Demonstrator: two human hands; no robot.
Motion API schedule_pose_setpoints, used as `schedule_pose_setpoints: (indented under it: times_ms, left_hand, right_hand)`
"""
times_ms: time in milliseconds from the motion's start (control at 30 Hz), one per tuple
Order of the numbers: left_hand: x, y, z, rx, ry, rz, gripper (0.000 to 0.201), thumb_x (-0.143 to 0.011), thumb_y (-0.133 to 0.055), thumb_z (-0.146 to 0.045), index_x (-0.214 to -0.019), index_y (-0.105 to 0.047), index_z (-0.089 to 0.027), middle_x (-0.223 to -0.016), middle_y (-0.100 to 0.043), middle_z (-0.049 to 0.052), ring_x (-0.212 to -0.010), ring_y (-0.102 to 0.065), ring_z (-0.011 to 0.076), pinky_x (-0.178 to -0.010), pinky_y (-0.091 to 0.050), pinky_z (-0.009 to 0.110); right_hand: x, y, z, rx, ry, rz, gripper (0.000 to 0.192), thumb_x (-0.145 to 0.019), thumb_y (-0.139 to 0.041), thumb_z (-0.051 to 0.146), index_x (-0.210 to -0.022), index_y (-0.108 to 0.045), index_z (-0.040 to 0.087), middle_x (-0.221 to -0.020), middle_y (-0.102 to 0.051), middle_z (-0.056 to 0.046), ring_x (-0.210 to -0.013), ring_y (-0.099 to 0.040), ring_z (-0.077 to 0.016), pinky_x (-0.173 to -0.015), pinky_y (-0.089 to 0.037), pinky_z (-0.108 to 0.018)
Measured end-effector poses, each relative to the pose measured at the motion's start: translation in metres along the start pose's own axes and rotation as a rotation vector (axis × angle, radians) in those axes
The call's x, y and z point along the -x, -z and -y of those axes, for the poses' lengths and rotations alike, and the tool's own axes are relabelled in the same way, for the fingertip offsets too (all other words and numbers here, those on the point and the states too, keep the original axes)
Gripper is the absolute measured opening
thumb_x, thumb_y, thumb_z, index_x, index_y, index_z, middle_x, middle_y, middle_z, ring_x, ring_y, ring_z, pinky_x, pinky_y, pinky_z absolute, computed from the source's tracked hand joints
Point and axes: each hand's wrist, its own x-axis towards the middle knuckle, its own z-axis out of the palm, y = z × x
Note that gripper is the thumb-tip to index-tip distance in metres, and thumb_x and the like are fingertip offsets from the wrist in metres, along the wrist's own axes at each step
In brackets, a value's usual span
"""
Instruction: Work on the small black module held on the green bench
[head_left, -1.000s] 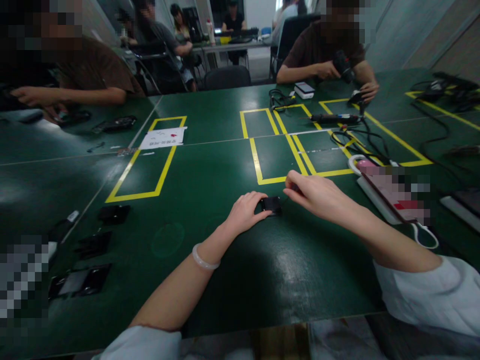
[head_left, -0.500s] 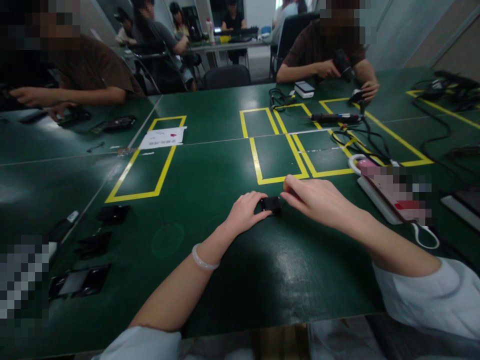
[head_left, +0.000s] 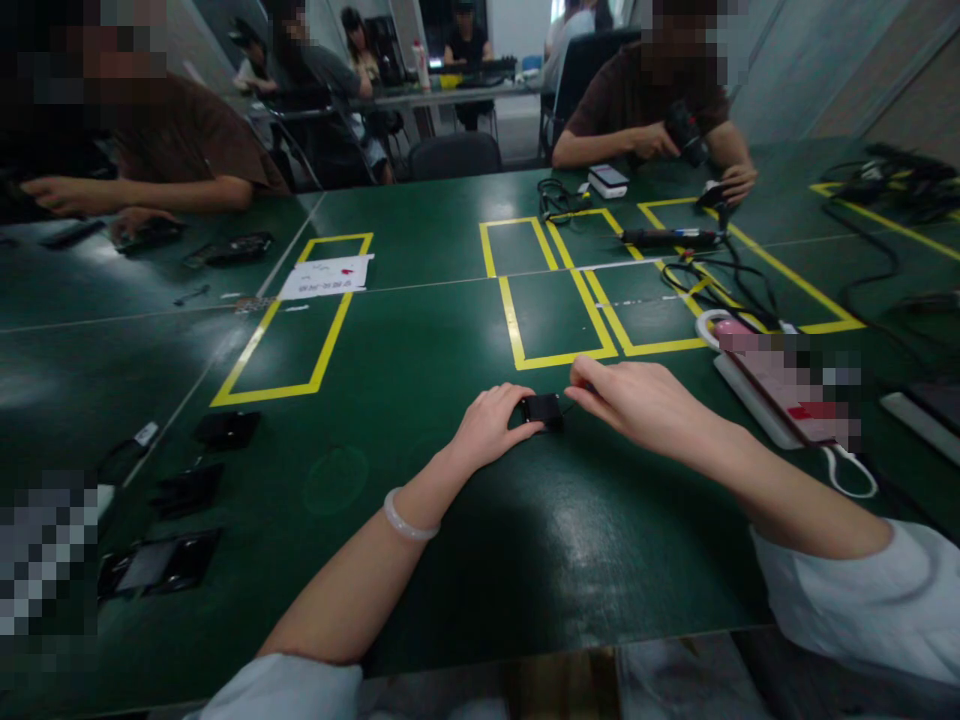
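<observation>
A small black box-like block (head_left: 543,409) lies on the green table (head_left: 525,560). My left hand (head_left: 491,428) is closed around its left end, thumb at the near side and fingers at the far side. Just to the right of the block, my right hand (head_left: 626,400) is in a pinch, fingertips close to the block's right end. A thin dark line shows between those fingertips and the block; it is too small to name.
Black parts (head_left: 169,560) lie at the left. Yellow tape outlines (head_left: 566,358) mark the table beyond my hands. At the right are a pink-and-white item (head_left: 780,400) and a black pen-shaped tool (head_left: 671,237) among cables. A person opposite holds a dark power tool (head_left: 686,135).
My right hand has shifted slightly to the right, widening the gap to the block. My left hand and the block stay in place.
</observation>
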Motion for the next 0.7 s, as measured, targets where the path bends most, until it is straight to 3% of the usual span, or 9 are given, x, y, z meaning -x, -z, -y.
schedule_pose_setpoints:
  times_ms: [167,700]
  left_hand:
    - [0.0009,0.0,0.0009,-0.002,-0.001,0.007,0.037,-0.088,-0.055,-0.046,-0.115,-0.053,-0.02,-0.109,-0.06,0.006,-0.1,-0.057,0.0223,-0.086,-0.044,0.036]
    - [0.001,-0.0006,-0.0002,0.024,0.002,-0.001,0.038,-0.088,-0.055,-0.047,-0.116,-0.053,-0.022,-0.109,-0.061,0.006,-0.101,-0.057,0.0229,-0.088,-0.044,0.037]
  right_hand:
    - [-0.0006,0.0001,-0.0034,-0.047,0.004,0.015,0.017,-0.094,-0.033,0.03,-0.1,-0.045,0.02,-0.075,-0.064,-0.003,-0.06,-0.057,-0.0162,-0.052,-0.026,-0.026]
    - [-0.0051,0.004,-0.0031,-0.004,-0.05,0.039,0.019,-0.095,-0.034,0.034,-0.099,-0.047,0.02,-0.072,-0.064,-0.004,-0.059,-0.057,-0.0176,-0.051,-0.024,-0.026]
